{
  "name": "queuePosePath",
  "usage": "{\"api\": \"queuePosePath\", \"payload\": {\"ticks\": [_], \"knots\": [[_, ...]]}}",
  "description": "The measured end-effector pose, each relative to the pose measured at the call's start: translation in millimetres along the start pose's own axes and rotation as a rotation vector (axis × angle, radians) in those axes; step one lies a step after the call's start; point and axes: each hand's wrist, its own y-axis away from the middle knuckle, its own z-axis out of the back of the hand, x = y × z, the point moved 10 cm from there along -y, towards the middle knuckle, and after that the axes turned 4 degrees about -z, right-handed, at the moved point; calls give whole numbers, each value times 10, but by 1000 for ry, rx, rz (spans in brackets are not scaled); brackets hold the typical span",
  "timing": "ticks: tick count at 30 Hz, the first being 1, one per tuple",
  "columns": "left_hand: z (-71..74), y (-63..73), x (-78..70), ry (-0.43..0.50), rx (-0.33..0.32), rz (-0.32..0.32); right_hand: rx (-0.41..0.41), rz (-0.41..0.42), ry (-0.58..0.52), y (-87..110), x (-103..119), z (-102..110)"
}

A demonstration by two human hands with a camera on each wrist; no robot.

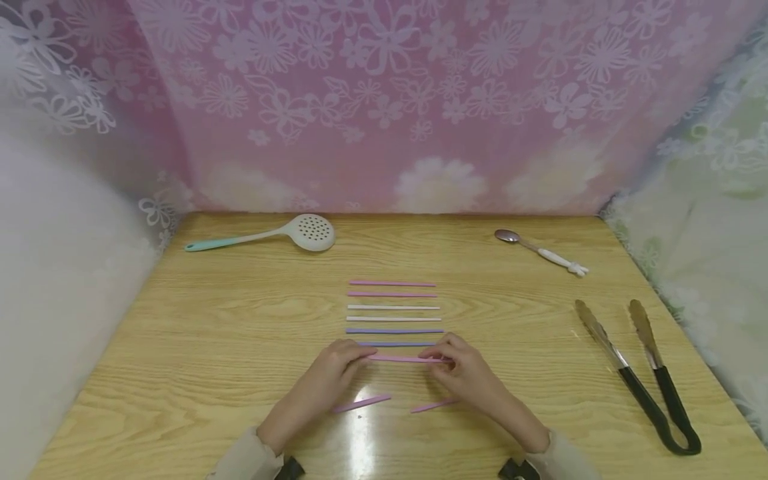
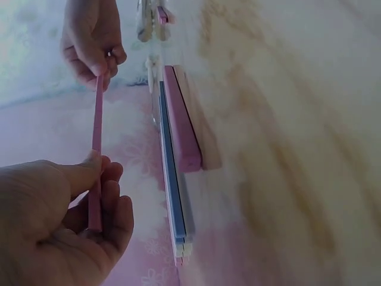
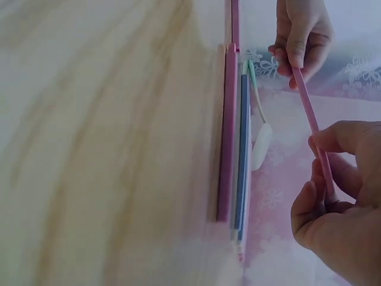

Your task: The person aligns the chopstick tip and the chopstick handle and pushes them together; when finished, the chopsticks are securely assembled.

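A thin pink stick (image 1: 399, 359) is pinched at its left end by my left hand (image 1: 336, 372) and at its right end by my right hand (image 1: 471, 377). Both wrist views show the stick raised above the tabletop, thumb and fingers around each end. Just beyond it lie parallel rows of sticks: two blue, the nearer blue stick (image 1: 396, 344) partly behind my fingertips, then two white (image 1: 393, 319) and two pink (image 1: 393, 294). Closer to me, two more pink sticks lie slanted, one by my left wrist (image 1: 363, 403), the other (image 1: 433, 405) partly hidden under my right hand.
A slotted skimmer (image 1: 312, 232) with a mint handle lies at the back left of the wooden table (image 1: 180, 373). At the back right is a spoon (image 1: 540, 252) with a white handle. Spread tongs (image 1: 645, 393) with black handles lie along the right side. Curtains border the table.
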Motion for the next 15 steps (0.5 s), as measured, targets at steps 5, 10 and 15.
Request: {"api": "queuePosePath", "payload": {"ticks": [5, 10, 15], "knots": [[-5, 41, 153, 2, 22, 111, 26, -48, 14, -8, -112, 12], [-18, 51, 247, 8, 43, 165, 49, -68, 38, -25, -219, -23], [-2, 55, 325, -47, 32, 215, 85, -135, 78, -45, -336, -84]]}}
